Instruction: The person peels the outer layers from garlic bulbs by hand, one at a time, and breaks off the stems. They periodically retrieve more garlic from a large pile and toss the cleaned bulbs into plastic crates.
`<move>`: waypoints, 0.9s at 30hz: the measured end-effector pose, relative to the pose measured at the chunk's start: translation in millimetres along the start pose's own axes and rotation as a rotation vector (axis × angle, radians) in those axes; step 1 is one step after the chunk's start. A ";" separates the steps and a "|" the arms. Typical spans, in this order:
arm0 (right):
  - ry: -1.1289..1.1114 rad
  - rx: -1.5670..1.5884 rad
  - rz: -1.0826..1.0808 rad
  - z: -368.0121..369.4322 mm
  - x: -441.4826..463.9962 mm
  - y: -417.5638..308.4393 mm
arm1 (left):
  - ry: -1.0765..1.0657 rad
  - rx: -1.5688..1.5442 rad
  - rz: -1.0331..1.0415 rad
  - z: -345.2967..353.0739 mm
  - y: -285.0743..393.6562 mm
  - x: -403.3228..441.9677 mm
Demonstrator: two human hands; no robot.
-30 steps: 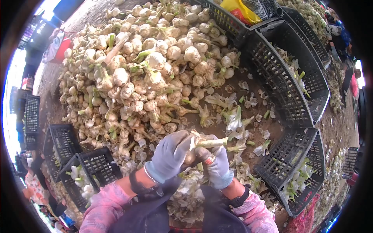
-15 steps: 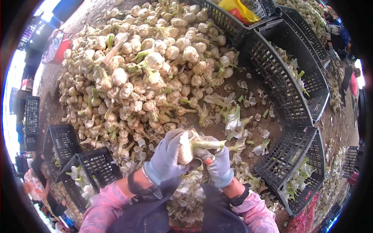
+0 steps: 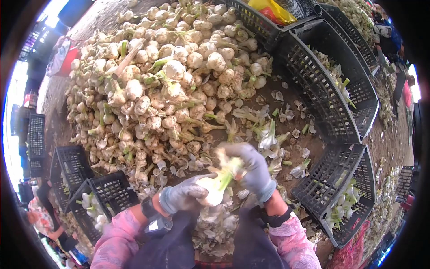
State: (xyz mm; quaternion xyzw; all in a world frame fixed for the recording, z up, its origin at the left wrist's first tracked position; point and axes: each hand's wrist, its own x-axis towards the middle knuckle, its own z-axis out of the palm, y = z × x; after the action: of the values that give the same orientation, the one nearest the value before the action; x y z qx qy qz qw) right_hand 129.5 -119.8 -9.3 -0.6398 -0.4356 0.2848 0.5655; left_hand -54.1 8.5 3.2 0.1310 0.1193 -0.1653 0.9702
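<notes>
Black crates [image 3: 115, 190] with white bulbs [image 3: 91, 204] inside stand at left, beside a broad heap of soil-stained garlic [image 3: 156, 98] lying directly ahead of the worker's hands. Pale husks [image 3: 268, 139] litter the ground toward a row of crates [image 3: 329, 177] at right. Below the heap, the left gloved hand [image 3: 182, 197] closes its fingers around a garlic bulb [image 3: 214, 192] with a green stalk [image 3: 227, 174]; the right gloved hand's [image 3: 253, 168] fingers curl at the stalk, too blurred to tell whether they grip.

Right hand [image 3: 254, 168] blurred; yellow bag [image 3: 283, 11] cut off
</notes>
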 end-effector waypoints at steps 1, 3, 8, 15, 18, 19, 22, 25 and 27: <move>0.105 0.261 0.263 -1.3 -3.2 1.0 | -0.004 -0.024 0.026 -4.5 -2.3 0.1; 0.176 0.497 0.491 -16.3 -16.5 0.9 | 0.117 -0.020 0.150 -10.8 -9.0 0.8; -0.042 0.415 0.478 5.4 -37.7 -18.3 | 0.400 0.232 0.171 -4.8 -11.2 10.4; 0.069 0.638 0.545 24.8 -42.8 -30.7 | 0.607 0.524 0.482 12.4 -10.2 18.6; 0.114 0.465 0.536 27.8 -39.5 -35.5 | 0.747 0.875 0.715 22.6 -6.9 23.2; 0.072 0.254 0.453 23.3 -38.3 -30.3 | 0.747 1.166 0.851 26.5 -1.2 25.0; 0.097 -0.090 0.217 19.9 -26.4 -31.9 | 0.613 1.578 1.112 36.1 7.7 24.6; 0.169 -0.211 0.086 16.1 -17.7 -47.1 | 0.423 1.715 1.182 38.2 12.2 19.1; 0.181 -0.310 -0.005 11.5 -17.9 -46.9 | 0.349 1.734 1.135 46.9 14.3 17.5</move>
State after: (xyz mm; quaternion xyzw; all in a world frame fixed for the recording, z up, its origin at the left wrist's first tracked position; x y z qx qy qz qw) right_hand 100.3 -131.0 31.7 -0.7412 -0.4231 0.1541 0.4979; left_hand -24.2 2.7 45.5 0.8395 0.0191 0.3059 0.4486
